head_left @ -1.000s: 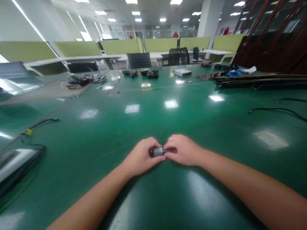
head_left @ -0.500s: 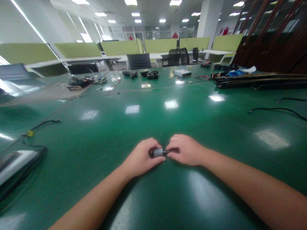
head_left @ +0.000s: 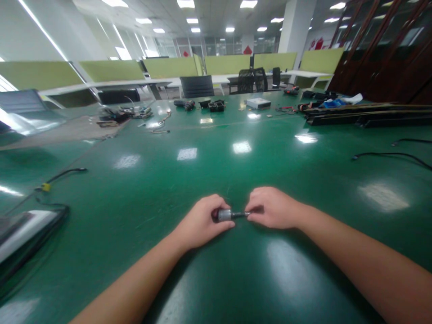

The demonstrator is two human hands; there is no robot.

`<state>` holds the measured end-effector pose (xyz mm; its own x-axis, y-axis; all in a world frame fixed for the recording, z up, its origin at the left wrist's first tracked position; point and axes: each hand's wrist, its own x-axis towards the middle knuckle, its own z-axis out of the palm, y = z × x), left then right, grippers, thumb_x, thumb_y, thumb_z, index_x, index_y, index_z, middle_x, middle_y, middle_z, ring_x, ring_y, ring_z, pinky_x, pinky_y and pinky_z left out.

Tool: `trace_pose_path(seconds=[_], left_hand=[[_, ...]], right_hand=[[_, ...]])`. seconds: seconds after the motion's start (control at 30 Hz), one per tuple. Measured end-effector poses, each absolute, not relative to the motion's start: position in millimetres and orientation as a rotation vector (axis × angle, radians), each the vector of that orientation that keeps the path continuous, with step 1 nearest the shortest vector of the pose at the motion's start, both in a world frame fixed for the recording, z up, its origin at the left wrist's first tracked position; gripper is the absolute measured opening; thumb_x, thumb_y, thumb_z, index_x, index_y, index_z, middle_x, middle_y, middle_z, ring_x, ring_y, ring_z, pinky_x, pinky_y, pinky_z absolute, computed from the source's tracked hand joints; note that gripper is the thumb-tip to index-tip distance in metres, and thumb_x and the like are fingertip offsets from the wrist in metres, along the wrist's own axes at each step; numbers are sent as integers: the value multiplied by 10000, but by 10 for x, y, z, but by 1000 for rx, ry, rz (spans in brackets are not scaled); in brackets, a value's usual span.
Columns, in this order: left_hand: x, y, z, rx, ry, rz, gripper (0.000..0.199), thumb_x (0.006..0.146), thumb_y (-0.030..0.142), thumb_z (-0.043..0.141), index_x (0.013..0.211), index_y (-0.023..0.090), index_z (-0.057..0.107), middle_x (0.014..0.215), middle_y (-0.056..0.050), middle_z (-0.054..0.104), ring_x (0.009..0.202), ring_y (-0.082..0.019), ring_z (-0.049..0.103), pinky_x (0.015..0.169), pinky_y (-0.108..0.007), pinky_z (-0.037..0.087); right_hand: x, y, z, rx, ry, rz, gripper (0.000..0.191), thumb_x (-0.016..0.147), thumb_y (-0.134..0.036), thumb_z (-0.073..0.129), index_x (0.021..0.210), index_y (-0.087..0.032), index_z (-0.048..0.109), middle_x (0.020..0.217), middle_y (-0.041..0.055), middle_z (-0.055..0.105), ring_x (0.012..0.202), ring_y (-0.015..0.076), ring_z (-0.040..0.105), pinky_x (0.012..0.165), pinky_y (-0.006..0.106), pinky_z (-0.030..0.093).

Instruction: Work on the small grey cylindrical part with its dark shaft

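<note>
Above the green tabletop, at the lower middle of the head view, a short screwdriver-like tool [head_left: 225, 215] lies level between my hands. It has a silver collar, a dark reddish end and a thin dark shaft pointing right. My left hand [head_left: 205, 220] is closed around the reddish end, with the thumb below the collar; the palm hides most of that end. My right hand [head_left: 272, 209] pinches the far tip of the shaft [head_left: 239, 214] between thumb and fingers. A stretch of bare shaft shows between the two hands. What else the right fingers may cover is hidden.
On the left edge lies a white and black device [head_left: 29, 231] with a cable [head_left: 65, 173]. Black cables [head_left: 388, 154] lie at the right. Toward the back are a grey box [head_left: 258, 103], black parts [head_left: 216, 105], a pile of electronics [head_left: 123, 114] and long dark bars [head_left: 364, 114].
My right hand has slid right along the shaft, uncovering more of it. The left hand has kept its hold on the tool, nearly in place.
</note>
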<state>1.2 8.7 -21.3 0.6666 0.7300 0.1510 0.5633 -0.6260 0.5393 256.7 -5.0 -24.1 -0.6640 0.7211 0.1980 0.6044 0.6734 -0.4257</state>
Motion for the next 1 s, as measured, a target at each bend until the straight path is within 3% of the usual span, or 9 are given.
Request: trace_pose_path(seconds=[0.63,1.0], left_hand=[[-5,103,-244,2421,996,505,235,806,355,787,909,187,658,857,-8,638,783,-173,589,714,-275,425],[124,113,-268,2428,1018,504,212,793,325,778,925,194,675,871,-10,676,805,-186,615,730,-288,429]], right_hand=[[2589,-51,-221,-1129,-2509,600,131,845,-274,701,911,-188,775,821,25,696,755,144,602,692,263,416],[2352,-44,-405,-1002,-2404,507,153,870,-251,675,974,-174,756,867,46,698,844,176,591,759,287,431]])
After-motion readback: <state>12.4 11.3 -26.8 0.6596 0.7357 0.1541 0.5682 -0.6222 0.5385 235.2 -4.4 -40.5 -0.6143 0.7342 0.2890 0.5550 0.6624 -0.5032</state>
